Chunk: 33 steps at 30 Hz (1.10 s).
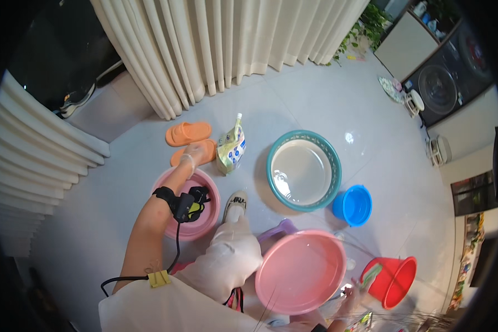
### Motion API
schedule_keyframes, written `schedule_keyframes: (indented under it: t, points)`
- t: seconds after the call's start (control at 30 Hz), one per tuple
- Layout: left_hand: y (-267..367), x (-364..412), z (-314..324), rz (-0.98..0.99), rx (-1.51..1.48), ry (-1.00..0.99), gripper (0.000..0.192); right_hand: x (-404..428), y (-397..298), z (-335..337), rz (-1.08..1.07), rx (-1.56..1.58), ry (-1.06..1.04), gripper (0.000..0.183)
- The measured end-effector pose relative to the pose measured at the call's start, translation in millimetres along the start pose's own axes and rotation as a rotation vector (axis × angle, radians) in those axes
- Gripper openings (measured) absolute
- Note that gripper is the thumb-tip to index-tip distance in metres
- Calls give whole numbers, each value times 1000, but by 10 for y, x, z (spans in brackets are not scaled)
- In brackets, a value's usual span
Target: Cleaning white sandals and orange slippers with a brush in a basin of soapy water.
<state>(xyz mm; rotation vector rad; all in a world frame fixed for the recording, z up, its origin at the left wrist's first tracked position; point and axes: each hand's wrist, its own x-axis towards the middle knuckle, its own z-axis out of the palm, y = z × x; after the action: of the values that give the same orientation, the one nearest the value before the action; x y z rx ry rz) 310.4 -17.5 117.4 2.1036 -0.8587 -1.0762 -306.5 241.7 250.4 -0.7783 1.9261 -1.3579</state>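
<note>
My left hand point(196, 152) reaches over the nearer orange slipper point(209, 150) and hides its middle. The grip of its fingers is not clear. The other orange slipper point(195, 131) lies just beyond. A pink basin point(211, 216) with dark straps and something yellow-green inside stands under my left forearm. Blurred at the lower right is my right hand point(350, 296), between a larger pink basin point(301, 269) and a tilted red bucket point(398, 282). A green-white item point(372, 276) shows beside that hand, at the bucket's rim; whether I hold it, I cannot tell.
A spouted refill pouch point(231, 151) stands right of the slippers. Further right are a teal basin point(303, 171) of water and a blue bucket point(352, 206). A purple plastic item point(280, 230) lies partly beneath the large pink basin. Cream curtains point(232, 41) hang ahead.
</note>
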Motion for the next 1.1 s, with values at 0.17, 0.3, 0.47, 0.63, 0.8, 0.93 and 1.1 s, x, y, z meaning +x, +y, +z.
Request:
schedule_keyframes:
  t: [0.17, 0.3, 0.47, 0.63, 0.8, 0.93, 1.1]
  points:
    - [-1254, 954, -125, -121, 402, 148, 44, 40, -121, 187, 62, -98, 59, 89]
    - [-1196, 1249, 533, -145, 83, 171, 51, -19, -278, 316, 5, -224, 152, 87]
    - [-1846, 1674, 342, -157, -61, 293, 51, 64, -268, 681, 1, -276, 78, 85]
    - [-1447, 1548, 519, -185, 69, 154, 44, 35, -363, 771, -83, -324, 101, 82]
    - [-809, 1130, 36, 116, 150, 473, 35, 81, -578, 846, -188, -281, 79, 80]
    - [-58, 337, -492, 498, -433, 312, 25, -124, -729, 926, -90, -169, 81, 79]
    - [1301, -1155, -266, 704, -548, -295, 27, -416, -846, 739, 3, -28, 35, 83]
